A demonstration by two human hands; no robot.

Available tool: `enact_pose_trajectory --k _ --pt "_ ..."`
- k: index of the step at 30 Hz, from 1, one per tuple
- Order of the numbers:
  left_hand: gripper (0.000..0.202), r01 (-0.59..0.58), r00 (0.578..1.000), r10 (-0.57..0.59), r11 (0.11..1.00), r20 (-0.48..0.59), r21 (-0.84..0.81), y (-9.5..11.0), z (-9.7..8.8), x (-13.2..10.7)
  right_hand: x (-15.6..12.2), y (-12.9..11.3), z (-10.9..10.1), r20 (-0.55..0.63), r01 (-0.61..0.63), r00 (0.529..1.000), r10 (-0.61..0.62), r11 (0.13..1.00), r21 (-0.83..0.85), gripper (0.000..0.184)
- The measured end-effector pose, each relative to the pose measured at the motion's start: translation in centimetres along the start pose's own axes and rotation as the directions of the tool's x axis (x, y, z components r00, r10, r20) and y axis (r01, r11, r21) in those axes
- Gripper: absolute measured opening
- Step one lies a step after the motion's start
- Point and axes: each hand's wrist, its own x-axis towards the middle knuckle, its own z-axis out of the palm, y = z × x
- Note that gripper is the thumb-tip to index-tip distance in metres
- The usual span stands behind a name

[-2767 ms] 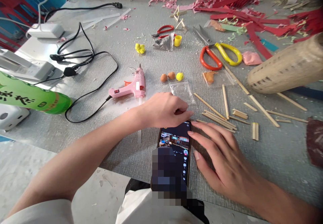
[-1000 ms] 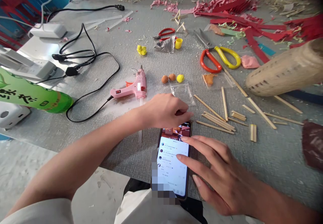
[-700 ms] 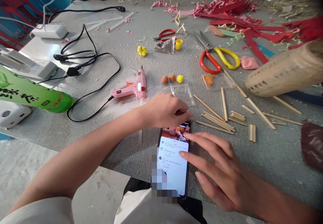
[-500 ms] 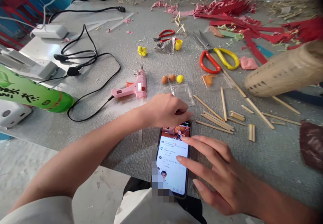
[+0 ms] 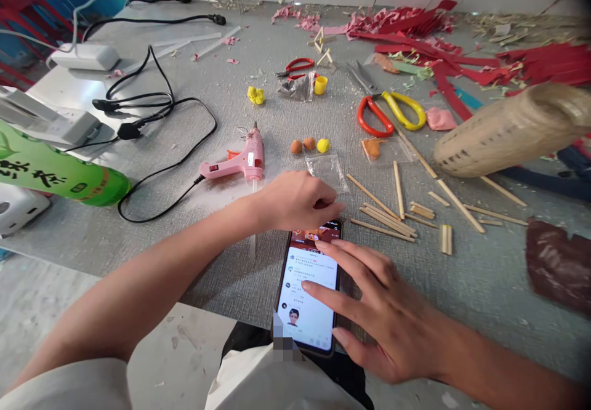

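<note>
A smartphone (image 5: 311,299) with a lit screen of text lines and small pictures lies at the table's front edge, its lower left blurred by a mosaic. Over the screen my right hand (image 5: 373,305) is open, fingers spread; its fingertips are at the glass. My left hand (image 5: 302,200) rests curled just beyond the phone's top edge; whether anything is inside it is hidden. Past that hand lie a clear plastic bag (image 5: 327,170) and small clay balls, two brown (image 5: 302,145) and one yellow (image 5: 323,145). A pink glue gun (image 5: 244,160) is left of them.
Cut wooden sticks (image 5: 388,222) lie to the right, near scissors (image 5: 383,111) and a brown cylinder (image 5: 503,130). Red paper strips (image 5: 410,31) cover the back right. A green bottle (image 5: 64,173), black cables (image 5: 170,99) and a white charger (image 5: 85,57) occupy the left.
My right hand has shifted left across the phone, its fingertips now further over the screen. The picture at the screen's top has changed. My left hand stays curled; the view has shifted slightly.
</note>
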Motion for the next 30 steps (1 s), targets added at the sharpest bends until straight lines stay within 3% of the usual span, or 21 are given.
enact_pose_trajectory --k 4,8,13,20,26,30 --pt "0.042 -0.003 1.0 0.003 1.0 -0.009 0.004 -0.13 0.11 -0.03 -0.24 0.16 -0.18 -0.08 -0.077 0.994 0.076 0.997 -0.011 0.049" --pt "0.043 -0.018 1.0 0.018 1.0 -0.015 -0.004 -0.21 0.13 -0.07 -0.35 0.37 -0.32 -0.068 -0.166 0.985 0.161 0.983 -0.075 0.05" --pt "0.048 -0.024 0.999 0.026 0.998 0.024 -0.063 -0.31 -0.29 0.03 -0.21 0.55 -0.09 -0.083 -0.191 0.98 0.184 0.977 -0.091 0.052" --pt "0.048 -0.023 0.999 0.028 0.994 0.043 -0.103 -0.37 -0.56 0.14 -0.28 0.58 -0.18 -0.087 -0.193 0.979 0.185 0.977 -0.093 0.051" --pt "0.048 -0.026 0.999 0.028 0.995 0.024 -0.095 -0.36 -0.44 0.04 -0.36 0.29 -0.36 -0.094 -0.103 0.991 0.1 0.994 -0.031 0.042" --pt "0.047 -0.023 1.0 0.024 0.996 0.014 -0.083 -0.43 -0.32 0.05 -0.17 0.58 -0.14 -0.185 -0.262 0.952 0.245 0.963 -0.071 0.049"
